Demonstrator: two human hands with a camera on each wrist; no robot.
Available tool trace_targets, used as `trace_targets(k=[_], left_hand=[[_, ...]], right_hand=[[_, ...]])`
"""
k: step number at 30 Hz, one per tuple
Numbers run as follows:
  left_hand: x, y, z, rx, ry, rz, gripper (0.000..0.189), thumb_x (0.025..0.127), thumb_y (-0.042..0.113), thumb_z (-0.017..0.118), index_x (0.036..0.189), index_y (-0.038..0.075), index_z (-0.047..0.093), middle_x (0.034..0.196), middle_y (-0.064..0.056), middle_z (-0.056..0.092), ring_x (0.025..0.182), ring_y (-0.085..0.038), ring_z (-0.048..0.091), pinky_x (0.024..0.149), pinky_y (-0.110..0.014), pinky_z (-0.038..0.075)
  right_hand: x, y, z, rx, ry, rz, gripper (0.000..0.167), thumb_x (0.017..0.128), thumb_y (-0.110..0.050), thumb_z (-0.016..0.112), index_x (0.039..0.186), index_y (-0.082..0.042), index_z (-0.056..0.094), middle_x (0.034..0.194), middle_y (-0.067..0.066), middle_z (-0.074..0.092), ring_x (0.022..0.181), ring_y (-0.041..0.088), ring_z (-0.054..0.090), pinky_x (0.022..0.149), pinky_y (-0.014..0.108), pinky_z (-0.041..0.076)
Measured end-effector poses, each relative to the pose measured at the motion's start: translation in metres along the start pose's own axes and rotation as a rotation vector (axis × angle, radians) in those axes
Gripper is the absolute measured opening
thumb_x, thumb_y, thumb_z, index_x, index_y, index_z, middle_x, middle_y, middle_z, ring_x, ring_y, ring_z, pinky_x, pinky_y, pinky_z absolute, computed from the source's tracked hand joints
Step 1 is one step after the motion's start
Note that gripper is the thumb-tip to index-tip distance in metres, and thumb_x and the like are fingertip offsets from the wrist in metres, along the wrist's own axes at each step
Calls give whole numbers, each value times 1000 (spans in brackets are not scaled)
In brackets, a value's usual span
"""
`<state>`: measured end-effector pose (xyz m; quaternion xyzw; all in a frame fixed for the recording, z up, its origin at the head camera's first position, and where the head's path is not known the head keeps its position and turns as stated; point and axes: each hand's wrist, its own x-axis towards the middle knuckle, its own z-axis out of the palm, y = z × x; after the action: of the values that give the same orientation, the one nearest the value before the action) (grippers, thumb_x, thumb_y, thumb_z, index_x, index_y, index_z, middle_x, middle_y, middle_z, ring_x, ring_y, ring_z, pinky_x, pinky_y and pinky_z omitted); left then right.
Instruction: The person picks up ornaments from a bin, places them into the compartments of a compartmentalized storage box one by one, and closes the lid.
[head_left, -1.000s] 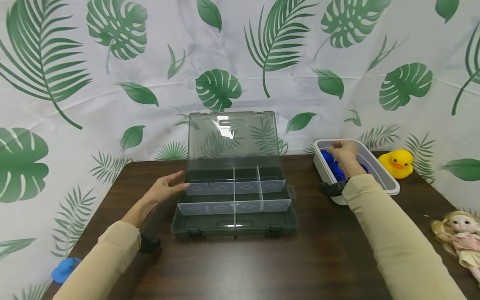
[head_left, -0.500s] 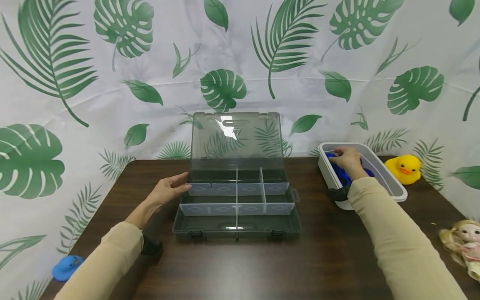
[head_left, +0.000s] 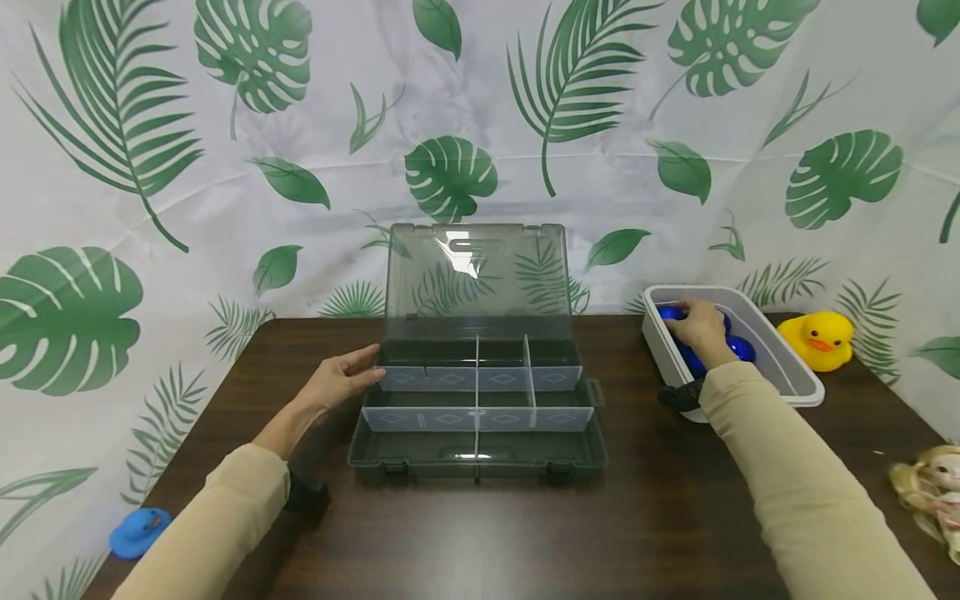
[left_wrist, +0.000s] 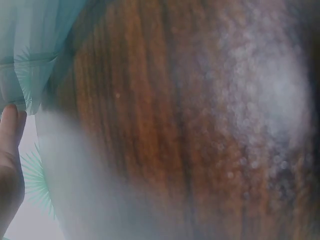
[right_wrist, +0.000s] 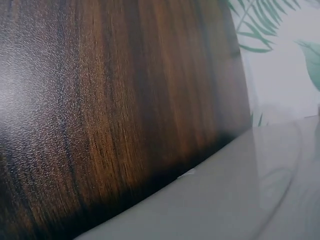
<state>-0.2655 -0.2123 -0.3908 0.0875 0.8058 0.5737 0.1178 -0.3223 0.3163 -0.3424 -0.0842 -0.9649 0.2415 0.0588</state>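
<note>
A smoky clear plastic organizer box (head_left: 480,468) with dividers stands mid-table, its lid (head_left: 480,279) raised. At its left side is my left hand (head_left: 339,382), fingers extended and fingertips at the wall of the box; the left wrist view catches a fingertip (left_wrist: 11,122) against the smoky plastic. My right hand (head_left: 703,329) reaches into a white bin (head_left: 806,390) at the right, over several shiny blue balls (head_left: 741,348). Its fingers point down among the balls, and their tips are hidden, so a grip cannot be made out.
A yellow rubber duck (head_left: 817,340) sits just right of the bin. A blue duck (head_left: 139,532) lies at the table's left edge, and a doll (head_left: 933,492) at the right edge. Behind the dark wooden table (head_left: 480,542) hangs a leaf-print cloth (head_left: 337,192).
My right hand has lowered deeper into the bin among the blue balls. The left hand stays by the box. The head view has shifted slightly.
</note>
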Motion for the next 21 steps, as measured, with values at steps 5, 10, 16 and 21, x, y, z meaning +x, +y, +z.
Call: trace_targets(k=[5,10,16,21], left_hand=[[0,0,1,-13,3,8,62,94,13,58,146,-2,28,149,-26,26,134,-37,33,104,-43,38],[0,-2,1,-14,17,3,61,94,12,58,145,-2,28,148,-26,28,132,-37,36,104,-43,38],[1,-2,1,-26,14,0,62,94,13,58,146,-2,28,149,-25,27,133,-36,36,105,-45,37],[1,-3,3,-42,13,4,61,94,11,57,145,-2,28,149,-26,26,133,-36,35,105,-45,36]], right_hand=[[-3,-4,-8,44,62,0,53,89,-20,60,128,13,43,128,38,43,118,58,33,101,61,28],[-6,-14,-20,125,124,-5,56,91,-19,60,133,11,40,132,37,42,123,54,33,105,60,26],[-15,-38,-34,232,213,-24,56,91,-18,61,136,7,40,132,33,47,123,46,44,105,55,33],[-23,-66,-28,417,170,-52,61,93,-21,59,143,2,33,135,32,45,123,42,46,102,52,39]])
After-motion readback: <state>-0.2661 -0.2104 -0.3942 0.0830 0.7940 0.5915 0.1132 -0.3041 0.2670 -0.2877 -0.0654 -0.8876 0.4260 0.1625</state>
